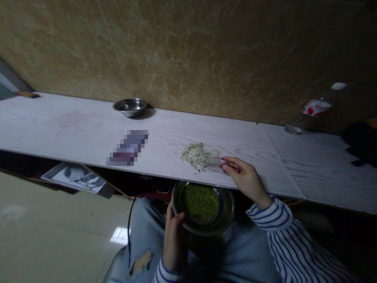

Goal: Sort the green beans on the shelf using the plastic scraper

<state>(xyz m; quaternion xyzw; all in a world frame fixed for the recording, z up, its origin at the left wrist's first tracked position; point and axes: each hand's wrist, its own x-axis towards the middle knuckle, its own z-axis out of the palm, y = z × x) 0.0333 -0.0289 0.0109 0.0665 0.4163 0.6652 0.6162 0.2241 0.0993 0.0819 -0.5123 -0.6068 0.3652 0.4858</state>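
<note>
My left hand [174,239] grips the left rim of a steel bowl [227,210], which is tilted a little below the table's front edge. Inside it lie many small green beans [202,201], probably mung beans. Over the table, my right hand [246,179] pinches a clear, curved piece of plastic [214,163] between thumb and fingers. Its far end meets a spread-out pile of white grains mixed with green beans [194,153]; whether any lie on the plastic, I cannot make out.
A second steel bowl [131,108] stands near the wall. A blurred-out flat object [129,147] lies left of the pile. To the right are a labelled plastic bottle [316,108] and a dark item [361,141]. Papers [73,177] sit in a compartment under the tabletop [73,129].
</note>
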